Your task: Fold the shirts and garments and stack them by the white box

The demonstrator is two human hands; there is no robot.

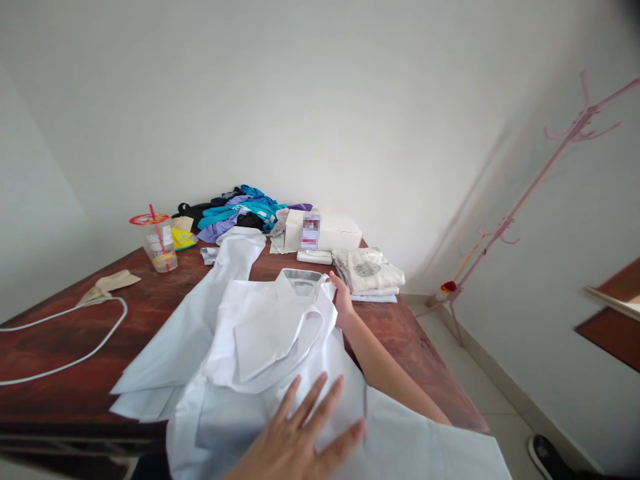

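A white collared shirt (273, 333) lies on the table in front of me, its collar (300, 283) toward the far side. My left hand (300, 433) rests palm down on its near part, fingers spread flat. At the shoulder beside the collar, my right hand (343, 297) grips the fabric, with its fingers partly hidden by the cloth. One long white sleeve-like piece (200, 327) stretches along the left side of the shirt. Another pale length of cloth (425, 433) runs under my right forearm toward the lower right.
Behind stand a heap of clothes (250, 210), a white box (335, 230) and folded clothes (373, 270). To the left are a plastic cup with a straw (161, 243), a beige cloth (110, 285) and a white cable (107, 340). A pink coat stand (530, 190) leans in view at right.
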